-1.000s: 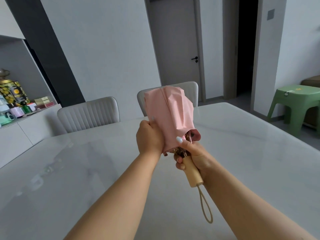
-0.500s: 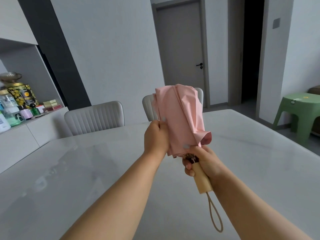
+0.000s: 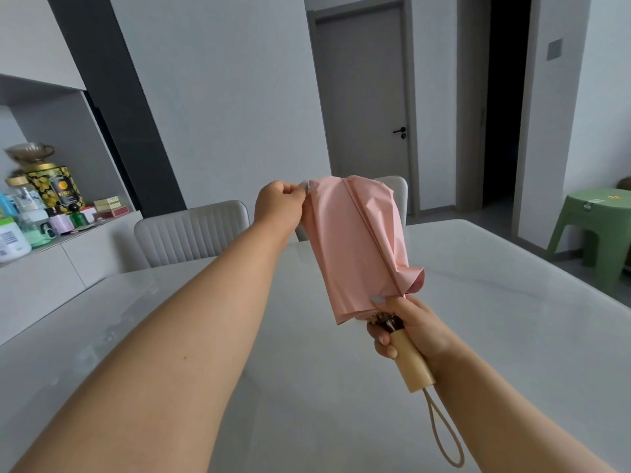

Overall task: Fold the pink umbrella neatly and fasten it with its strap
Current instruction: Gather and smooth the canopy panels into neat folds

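While gripping the wooden handle (image 3: 411, 356) low at five o'clock, right hand (image 3: 409, 331) curled tight, thumb pressing the pink umbrella (image 3: 358, 247)'s hem. Left hand (image 3: 278, 206), at ten o'clock, pinching the canopy's top edge, perhaps the strap, too blurred to tell. Long axis from five o'clock up to eleven, above the table (image 3: 478, 319). Left hand nearer the loose folds.
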`<state>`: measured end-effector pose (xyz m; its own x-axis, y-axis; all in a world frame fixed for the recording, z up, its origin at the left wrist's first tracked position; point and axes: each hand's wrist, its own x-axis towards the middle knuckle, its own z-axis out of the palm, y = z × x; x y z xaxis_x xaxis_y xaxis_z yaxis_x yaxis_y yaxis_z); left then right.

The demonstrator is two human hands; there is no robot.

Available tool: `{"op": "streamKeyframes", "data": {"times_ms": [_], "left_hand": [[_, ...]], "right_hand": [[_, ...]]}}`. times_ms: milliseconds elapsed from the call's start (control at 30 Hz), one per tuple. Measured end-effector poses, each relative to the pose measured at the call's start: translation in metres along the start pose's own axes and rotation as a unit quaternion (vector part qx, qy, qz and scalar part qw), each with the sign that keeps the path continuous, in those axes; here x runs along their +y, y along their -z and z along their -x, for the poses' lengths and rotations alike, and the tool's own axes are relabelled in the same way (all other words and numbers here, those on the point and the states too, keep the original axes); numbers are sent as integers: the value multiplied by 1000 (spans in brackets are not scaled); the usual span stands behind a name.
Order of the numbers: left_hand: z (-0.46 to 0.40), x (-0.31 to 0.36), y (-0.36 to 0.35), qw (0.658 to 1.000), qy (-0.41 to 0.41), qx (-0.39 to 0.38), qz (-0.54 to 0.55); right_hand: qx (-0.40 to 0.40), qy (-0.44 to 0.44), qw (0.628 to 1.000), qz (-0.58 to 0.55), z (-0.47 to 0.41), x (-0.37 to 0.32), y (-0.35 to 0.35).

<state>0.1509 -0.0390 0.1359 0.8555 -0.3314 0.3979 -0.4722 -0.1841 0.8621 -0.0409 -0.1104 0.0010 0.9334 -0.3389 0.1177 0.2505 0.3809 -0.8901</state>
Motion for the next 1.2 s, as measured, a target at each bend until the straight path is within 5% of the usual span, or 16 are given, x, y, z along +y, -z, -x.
{"op": "streamKeyframes", "data": {"times_ms": [200,367,533,667,767,833,933,1000,1067,1200], "left_hand": [[3,-10,1,980,121,-37,151],[-8,-8,0,994,48,84,-41],[-9,10,-6,994,39,47,-90],[-17,-8,-8,995,96,19,7],[-14,-14,-9,990,108,46,-76],[-5,-5,-7,981,76,101,-150],[19,11,-9,959,-78,162,-219],[34,8,-23,945,-182,121,-242],[42,-6,-40,958,-203,34,-199],[47,-30,-56,993,-56,-92,-39]], "right_hand": [[2,-4,1000,5,-1,1,1],[14,-24,999,32,-3,4,1],[16,-16,999,27,-1,3,0],[15,-8,1000,-22,1,0,0],[20,-19,999,-17,0,2,-1],[35,-25,999,2,-2,6,-1],[61,-18,998,20,-4,7,-1],[75,-8,997,29,-4,6,-2],[78,0,996,36,-3,5,-4],[62,-5,997,44,-1,3,-9]]}}
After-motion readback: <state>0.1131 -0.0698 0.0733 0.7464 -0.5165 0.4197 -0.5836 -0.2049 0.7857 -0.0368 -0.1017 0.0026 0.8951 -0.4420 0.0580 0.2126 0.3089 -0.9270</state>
